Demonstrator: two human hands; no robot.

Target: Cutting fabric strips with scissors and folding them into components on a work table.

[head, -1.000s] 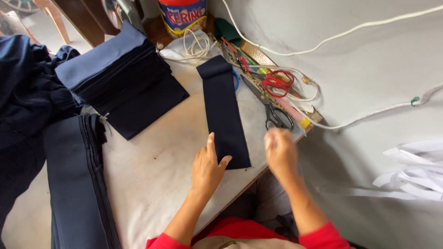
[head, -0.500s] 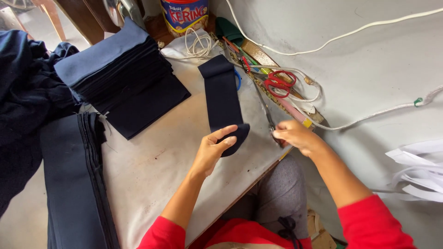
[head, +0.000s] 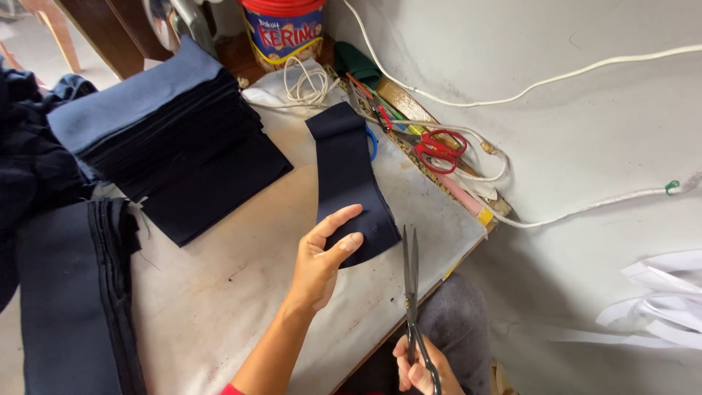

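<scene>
A long strip of dark navy fabric [head: 347, 172] lies on the white worktable [head: 241, 292], running away from me. My left hand [head: 325, 260] pinches its near, rounded end between thumb and fingers and lifts it slightly. My right hand [head: 420, 366] sits low at the table's front edge, gripping the handles of black scissors [head: 411, 285]. Their blades point up and away, closed, just right of the strip's end and not touching it.
A thick stack of navy fabric pieces [head: 168, 139] sits at the back left. More dark strips [head: 73, 292] lie along the left edge. Red-handled scissors [head: 435, 146], pens, white cords [head: 307, 80] and a red-lidded tub [head: 281, 29] line the wall.
My left hand went from flat on the strip to pinching and lifting its near end. My right hand picked up the black scissors and brought them down to the table's front edge.
</scene>
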